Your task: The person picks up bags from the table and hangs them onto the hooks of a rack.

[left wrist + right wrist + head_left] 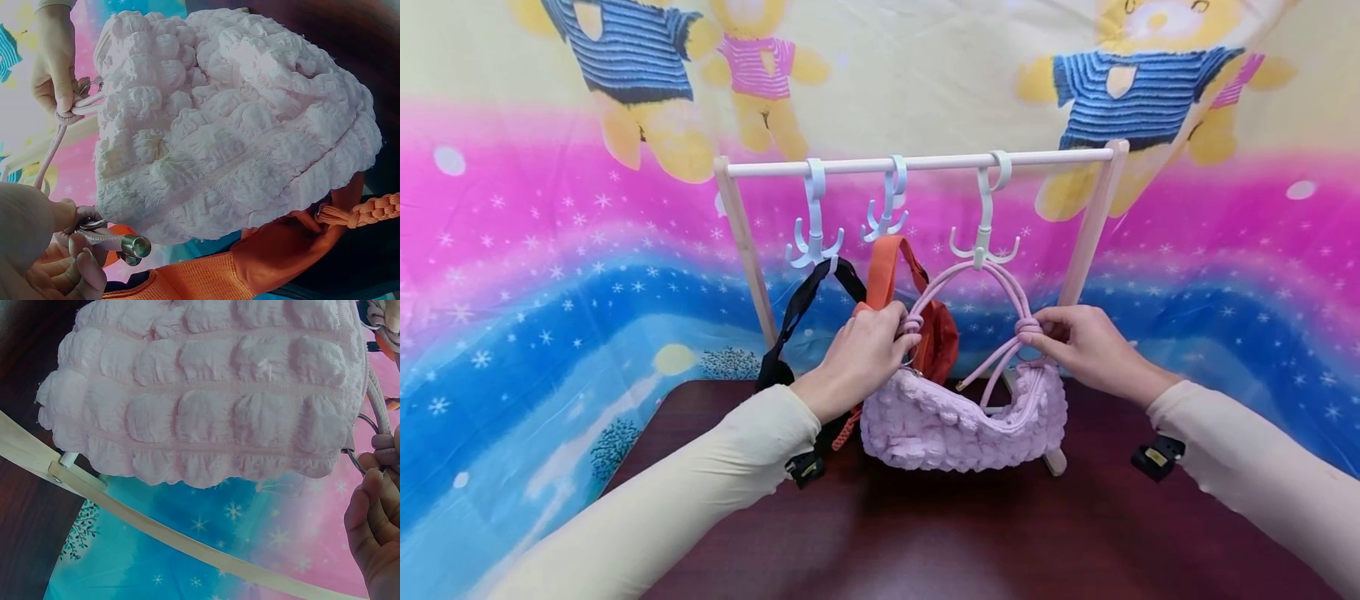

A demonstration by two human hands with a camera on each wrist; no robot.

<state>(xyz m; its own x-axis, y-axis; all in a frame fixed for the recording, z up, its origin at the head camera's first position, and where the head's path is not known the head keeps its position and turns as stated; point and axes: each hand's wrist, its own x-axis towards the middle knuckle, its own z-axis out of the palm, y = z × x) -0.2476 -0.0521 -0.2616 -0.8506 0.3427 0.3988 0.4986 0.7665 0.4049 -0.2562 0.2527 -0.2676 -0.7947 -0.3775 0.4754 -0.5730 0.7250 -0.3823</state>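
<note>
A puffy pale-pink handbag [962, 425] hangs by its cord handles [951, 271] from the right-hand white hook [982, 242]. My left hand [865, 350] pinches the knotted cord at the bag's left end, near a metal ring. At the other end, my right hand [1078, 342] pinches the right-hand knot between thumb and fingers. In the left wrist view, a metal-tipped cord end [134, 245] sticks out by the left fingers. The right wrist view shows the bag's quilted side [206, 394] and the right fingers [369, 512] at the cord knot.
A wooden rack [917, 162] stands on the dark red table [925, 533]. An orange bag [940, 333] and a black strap [801, 308] hang left of the pink bag. Two more white hooks sit on the bar. Behind is a printed bear cloth [550, 250].
</note>
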